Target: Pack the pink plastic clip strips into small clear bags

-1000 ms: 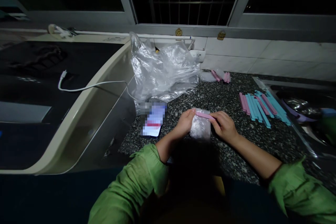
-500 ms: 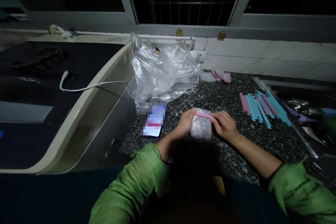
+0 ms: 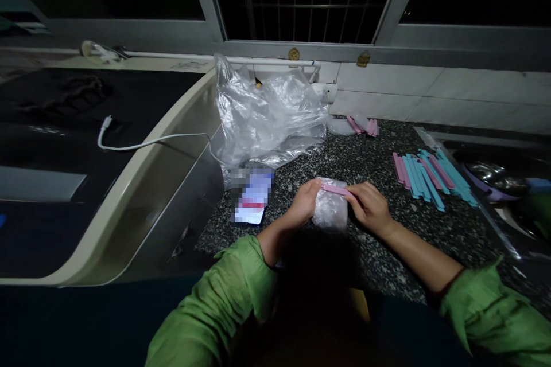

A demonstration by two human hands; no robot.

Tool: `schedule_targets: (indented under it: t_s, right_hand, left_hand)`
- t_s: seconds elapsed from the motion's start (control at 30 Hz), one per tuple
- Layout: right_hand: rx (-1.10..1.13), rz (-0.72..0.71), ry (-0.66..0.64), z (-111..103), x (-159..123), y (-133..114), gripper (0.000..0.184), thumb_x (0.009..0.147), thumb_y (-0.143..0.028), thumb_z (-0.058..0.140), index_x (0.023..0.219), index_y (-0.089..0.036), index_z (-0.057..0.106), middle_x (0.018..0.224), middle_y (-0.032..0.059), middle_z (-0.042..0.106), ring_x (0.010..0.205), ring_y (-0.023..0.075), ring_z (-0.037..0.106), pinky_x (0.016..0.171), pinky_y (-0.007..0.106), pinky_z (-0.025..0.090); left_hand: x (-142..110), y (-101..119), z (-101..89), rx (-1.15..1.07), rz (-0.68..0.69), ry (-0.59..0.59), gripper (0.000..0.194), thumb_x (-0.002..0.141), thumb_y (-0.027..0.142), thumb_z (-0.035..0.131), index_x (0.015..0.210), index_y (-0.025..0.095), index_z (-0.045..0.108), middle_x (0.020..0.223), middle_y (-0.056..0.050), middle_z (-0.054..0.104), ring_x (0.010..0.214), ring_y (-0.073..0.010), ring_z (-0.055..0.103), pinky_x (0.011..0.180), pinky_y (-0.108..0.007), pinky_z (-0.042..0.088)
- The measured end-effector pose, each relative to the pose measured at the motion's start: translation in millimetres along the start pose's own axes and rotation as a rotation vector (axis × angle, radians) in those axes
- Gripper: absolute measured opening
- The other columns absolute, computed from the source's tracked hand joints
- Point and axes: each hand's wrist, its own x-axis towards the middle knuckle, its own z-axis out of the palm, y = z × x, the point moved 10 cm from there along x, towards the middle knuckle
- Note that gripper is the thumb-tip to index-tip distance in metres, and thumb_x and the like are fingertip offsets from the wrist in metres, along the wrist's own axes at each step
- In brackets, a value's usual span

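Note:
A small clear plastic bag (image 3: 329, 210) rests on the speckled dark counter (image 3: 387, 229) just in front of me. A pink clip stick (image 3: 336, 188) lies across its top edge. My left hand (image 3: 303, 200) pinches the left side of the bag's top, fingers closed. My right hand (image 3: 369, 205) grips the right end of the pink clip and the bag, fingers curled. Both sleeves are green.
A heap of pink and blue clip sticks (image 3: 428, 175) lies to the right, beside a sink (image 3: 499, 178) holding a metal bowl. A big crumpled clear bag (image 3: 267, 114), a blurred card (image 3: 252, 195), more pink clips (image 3: 364, 125) and a cream appliance with a white cable (image 3: 142, 142) stand left.

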Motion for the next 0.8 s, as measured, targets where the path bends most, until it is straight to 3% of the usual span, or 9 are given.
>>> schedule_targets:
  t_s: [0.8]
  right_hand:
    - [0.034, 0.085, -0.004, 3.3, 1.1, 7.5, 0.016, 0.084, -0.016, 0.051, 0.097, -0.02, 0.059, 0.083, 0.0066, 0.067, 0.075, 0.0175, 0.063, 0.066, 0.033, 0.053]
  left_hand:
    - [5.0, -2.1, -4.1, 0.103, -0.002, 0.037, 0.044, 0.065, 0.058, 0.059, 0.06, 0.015, 0.049, 0.051, 0.004, 0.044, 0.047, -0.0067, 0.035, 0.047, -0.021, 0.027]
